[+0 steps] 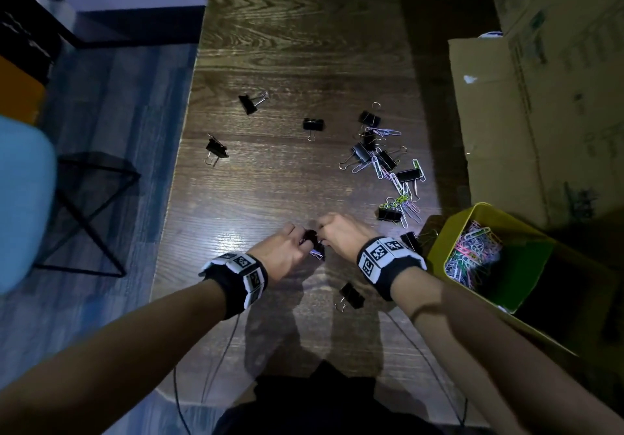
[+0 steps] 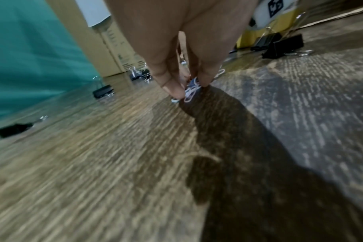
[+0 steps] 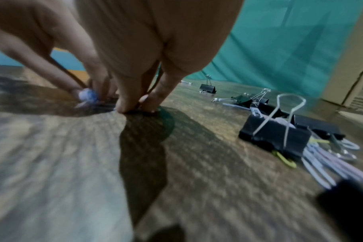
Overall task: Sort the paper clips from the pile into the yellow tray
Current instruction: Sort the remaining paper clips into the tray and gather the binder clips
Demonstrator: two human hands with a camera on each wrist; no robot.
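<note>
Low on the wooden table, my two hands meet over a black binder clip tangled with pale blue-white paper clips. My left hand pinches those paper clips between thumb and fingers. My right hand pinches the black binder clip down against the table with curled fingertips. The mixed pile of paper clips and binder clips lies further back on the right. The yellow tray stands at the right, holding many colourful paper clips.
Single black binder clips lie scattered: far left, back, centre, and near my right wrist. Cardboard boxes stand along the right edge. A chair sits left of the table.
</note>
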